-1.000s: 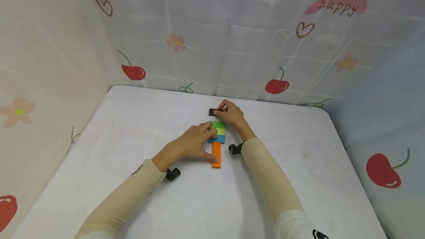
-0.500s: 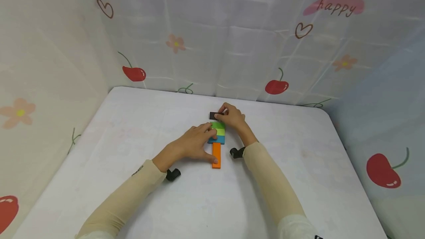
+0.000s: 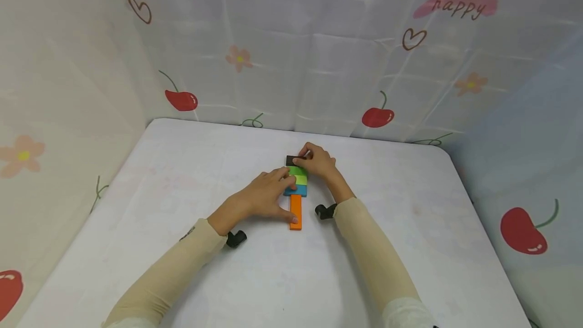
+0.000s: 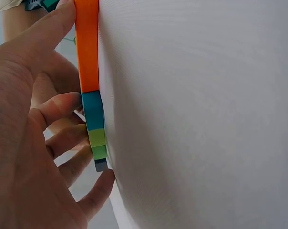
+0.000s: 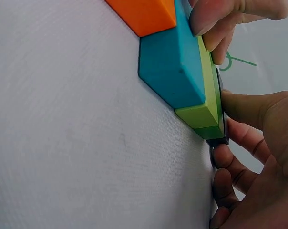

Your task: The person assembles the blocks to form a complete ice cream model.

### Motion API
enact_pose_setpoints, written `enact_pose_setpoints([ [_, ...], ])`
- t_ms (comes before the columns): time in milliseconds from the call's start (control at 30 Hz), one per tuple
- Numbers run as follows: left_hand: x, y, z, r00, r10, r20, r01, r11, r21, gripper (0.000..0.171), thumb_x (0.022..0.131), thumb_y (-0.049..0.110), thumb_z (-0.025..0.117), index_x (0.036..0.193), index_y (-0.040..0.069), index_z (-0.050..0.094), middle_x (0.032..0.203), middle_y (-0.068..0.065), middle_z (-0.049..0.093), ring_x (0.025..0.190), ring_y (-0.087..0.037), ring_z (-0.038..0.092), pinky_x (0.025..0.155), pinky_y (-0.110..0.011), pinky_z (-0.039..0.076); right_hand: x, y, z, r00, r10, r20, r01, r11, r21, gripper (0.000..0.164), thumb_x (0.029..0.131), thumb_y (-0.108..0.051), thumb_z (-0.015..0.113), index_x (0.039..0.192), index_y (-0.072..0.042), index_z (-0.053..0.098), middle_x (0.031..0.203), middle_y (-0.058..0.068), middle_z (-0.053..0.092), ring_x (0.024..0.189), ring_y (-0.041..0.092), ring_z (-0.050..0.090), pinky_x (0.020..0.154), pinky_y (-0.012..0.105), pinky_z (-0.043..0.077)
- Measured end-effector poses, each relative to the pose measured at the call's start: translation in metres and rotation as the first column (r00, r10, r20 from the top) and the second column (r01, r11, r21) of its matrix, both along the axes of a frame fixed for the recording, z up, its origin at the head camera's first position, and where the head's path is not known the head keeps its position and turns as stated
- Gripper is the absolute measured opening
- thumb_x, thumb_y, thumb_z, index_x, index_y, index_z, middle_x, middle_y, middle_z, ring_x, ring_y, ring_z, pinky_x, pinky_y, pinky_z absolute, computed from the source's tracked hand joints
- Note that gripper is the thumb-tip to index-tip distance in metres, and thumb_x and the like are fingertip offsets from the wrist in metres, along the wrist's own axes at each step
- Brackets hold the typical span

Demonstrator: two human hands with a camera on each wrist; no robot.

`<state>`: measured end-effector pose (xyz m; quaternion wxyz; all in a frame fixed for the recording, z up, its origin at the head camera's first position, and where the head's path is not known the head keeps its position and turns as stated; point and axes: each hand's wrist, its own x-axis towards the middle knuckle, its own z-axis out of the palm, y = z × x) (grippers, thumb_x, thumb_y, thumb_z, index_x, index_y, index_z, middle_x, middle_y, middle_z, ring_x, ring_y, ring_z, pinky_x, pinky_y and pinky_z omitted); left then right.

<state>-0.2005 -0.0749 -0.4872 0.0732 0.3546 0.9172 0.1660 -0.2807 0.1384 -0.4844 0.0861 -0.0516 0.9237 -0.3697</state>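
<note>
Flat coloured blocks form a column on the white table. An orange block (image 3: 296, 207) lies lengthwise nearest me, its far end against a wider blue block (image 3: 299, 191). Beyond that come a lime block (image 3: 302, 180), a green block (image 3: 298, 170) and a black block (image 3: 290, 160), placed crosswise and packed side by side. My left hand (image 3: 263, 195) spreads over the column's left side, thumb on the orange block's near end and fingertips at the blue, lime and green ones. At the far end, my right hand (image 3: 320, 162) pinches the black block between thumb and fingers, covering its right part.
The white table (image 3: 218, 287) extends around the blocks, with its far edge close to a printed curtain (image 3: 319, 80). Black wrist-worn pieces show beside each sleeve, one left (image 3: 237, 239) and one right (image 3: 325, 211).
My right hand has drawn the black block toward me, closing the gap between it and the green block. The left hand and the other blocks have stayed put.
</note>
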Motion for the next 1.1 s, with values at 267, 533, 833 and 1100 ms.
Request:
enact_pose_setpoints([
  [267,-0.001,0.001,-0.002,1.000,0.002,-0.002,-0.002,1.000,-0.003,0.078,0.075,0.085,0.078,0.123,0.028,0.058,0.129,0.005,0.048,0.128,-0.015,0.050,0.098,-0.038,0.042,0.000,0.002,-0.004,1.000,0.009,-0.004,-0.009,1.000,-0.009,0.025,0.099,-0.036,0.076,0.109,-0.014,0.068,0.087,0.002,0.061,0.089,0.024,0.055,0.100,0.057,0.027],
  [533,-0.001,0.000,-0.004,1.000,0.009,-0.003,-0.009,1.000,-0.001,0.077,0.075,0.085,0.079,0.122,0.028,0.058,0.128,0.005,0.047,0.129,-0.016,0.051,0.103,-0.040,0.044,0.000,0.002,-0.003,0.999,0.037,-0.006,-0.037,0.999,-0.019,0.025,0.099,-0.034,0.075,0.109,-0.012,0.068,0.080,-0.001,0.058,0.084,0.021,0.053,0.099,0.055,0.027],
  [833,-0.001,0.004,-0.003,1.000,0.009,0.001,-0.009,1.000,0.010,0.077,0.075,0.084,0.079,0.122,0.027,0.058,0.126,0.005,0.047,0.126,-0.014,0.050,0.101,-0.041,0.044,-0.001,0.006,-0.002,0.999,0.052,0.008,-0.052,0.999,0.010,0.026,0.099,-0.036,0.074,0.110,-0.013,0.067,0.081,0.000,0.056,0.091,0.025,0.052,0.098,0.054,0.027],
  [1100,0.000,0.011,-0.002,1.000,-0.014,0.005,0.014,1.000,-0.007,0.078,0.076,0.085,0.077,0.124,0.026,0.058,0.127,0.005,0.045,0.127,-0.015,0.049,0.094,-0.038,0.043,0.011,0.018,-0.004,0.992,0.122,-0.024,-0.116,0.978,0.176,0.034,0.105,-0.043,0.066,0.129,-0.020,0.066,0.113,0.012,0.061,0.110,0.035,0.051,0.093,0.050,0.037],
])
